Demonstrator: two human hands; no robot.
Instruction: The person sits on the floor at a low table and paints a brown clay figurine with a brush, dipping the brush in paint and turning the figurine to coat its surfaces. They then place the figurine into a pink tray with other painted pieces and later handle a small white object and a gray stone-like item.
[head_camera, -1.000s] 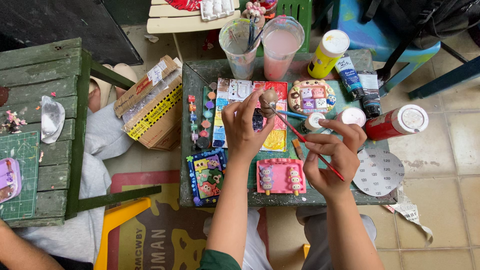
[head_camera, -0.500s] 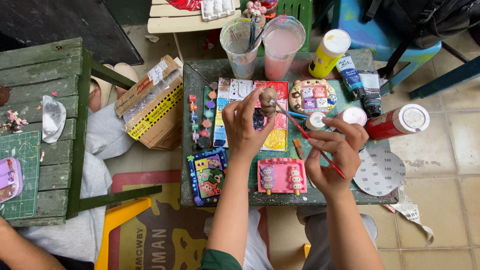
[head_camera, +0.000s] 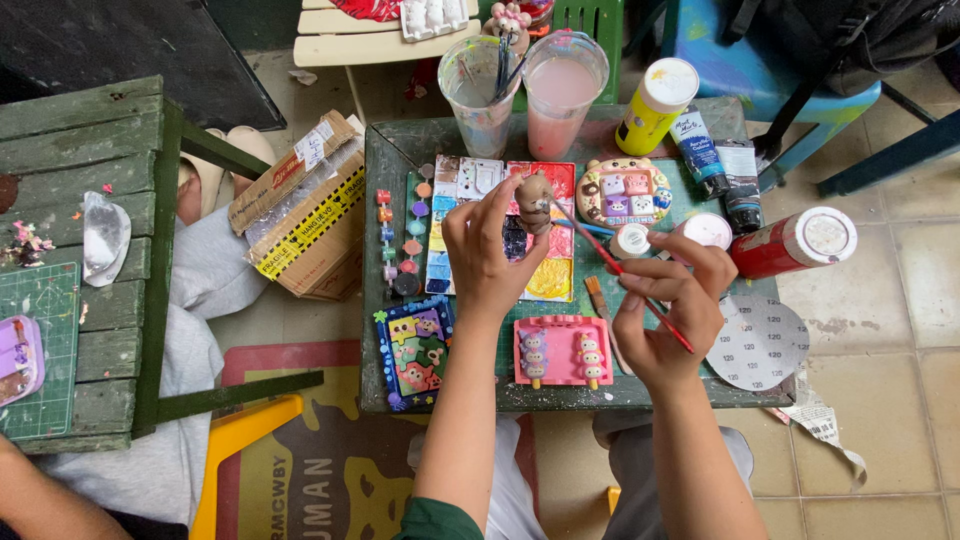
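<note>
Your left hand (head_camera: 490, 255) is lifted up over the table (head_camera: 385, 160), fingers pinching a little brown figure (head_camera: 535, 200). Your right hand (head_camera: 665, 310) grips a thin red brush (head_camera: 625, 280), its tip pointing to 10 o'clock and touching the figure. The figure is round, brown and partly painted. At 12 o'clock stand two plastic cups (head_camera: 565, 90). At 3 o'clock lie two paint tubes (head_camera: 720, 165).

Brown figurine (head_camera: 535, 200), red brush (head_camera: 625, 280), pink tray (head_camera: 560, 352).
</note>
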